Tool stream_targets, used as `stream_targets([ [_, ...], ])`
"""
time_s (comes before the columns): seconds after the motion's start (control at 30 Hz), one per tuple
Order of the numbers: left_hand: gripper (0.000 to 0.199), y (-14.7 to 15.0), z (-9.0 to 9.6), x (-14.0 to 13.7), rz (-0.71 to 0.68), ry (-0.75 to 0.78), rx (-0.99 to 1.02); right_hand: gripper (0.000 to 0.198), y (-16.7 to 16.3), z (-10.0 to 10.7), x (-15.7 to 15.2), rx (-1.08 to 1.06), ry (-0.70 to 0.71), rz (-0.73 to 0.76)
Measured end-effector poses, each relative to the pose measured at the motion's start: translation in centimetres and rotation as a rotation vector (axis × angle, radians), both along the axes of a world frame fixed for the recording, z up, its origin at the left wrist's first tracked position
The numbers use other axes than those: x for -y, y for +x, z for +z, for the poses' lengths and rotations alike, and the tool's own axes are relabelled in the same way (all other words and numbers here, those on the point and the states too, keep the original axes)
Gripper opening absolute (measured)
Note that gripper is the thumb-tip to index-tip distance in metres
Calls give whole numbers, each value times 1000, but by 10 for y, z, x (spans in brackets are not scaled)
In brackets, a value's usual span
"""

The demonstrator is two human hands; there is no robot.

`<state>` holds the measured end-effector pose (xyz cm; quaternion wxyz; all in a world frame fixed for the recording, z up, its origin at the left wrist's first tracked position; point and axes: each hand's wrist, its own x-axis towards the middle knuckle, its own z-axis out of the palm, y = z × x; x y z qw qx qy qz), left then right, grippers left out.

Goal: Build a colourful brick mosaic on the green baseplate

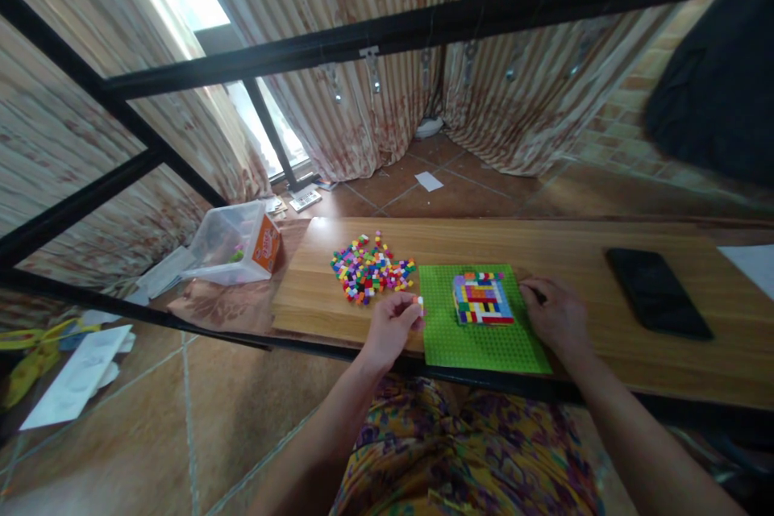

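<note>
My left hand is pinched closed on a small white toy brick, just left of the green baseplate. On the baseplate stands a low block built of many-coloured toy bricks. My right hand rests at the right edge of the baseplate with its fingers curled; what lies in them, if anything, is hidden. A loose pile of small coloured bricks is spread on the wooden table, beyond and to the left of my left hand.
A black phone lies on the wooden table at the right, with white paper beyond it. A clear plastic box with an orange label stands left of the table. A black metal bar crosses above.
</note>
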<state>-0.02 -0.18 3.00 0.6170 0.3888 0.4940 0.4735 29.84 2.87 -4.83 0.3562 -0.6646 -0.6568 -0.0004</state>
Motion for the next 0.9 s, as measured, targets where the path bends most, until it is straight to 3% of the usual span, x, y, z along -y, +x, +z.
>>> stream_targets([
  [0.17, 31, 16, 0, -3, -56, -48, 68, 27, -2, 2, 0, -3, -9, -5],
  [0.4, 27, 26, -9, -5, -120, 18, 63, 28, -1, 6, 0, -76, -31, -22],
  [0.57, 29, 23, -10, 1, -189, 108, -57, 28, -12, 33, 10, -365, -38, -125],
  [0.67, 32, 23, -3, 6, -276, 168, -133, 29, -42, 64, 26, -581, -117, -21],
  [0.77, 37, 25, 10, 11, -348, 228, -178, 31, -79, 89, 44, -736, -263, 234],
  [0.9, 41, 27, 26, 15, -386, 290, -239, 33, -106, 101, 61, -852, -409, 360],
])
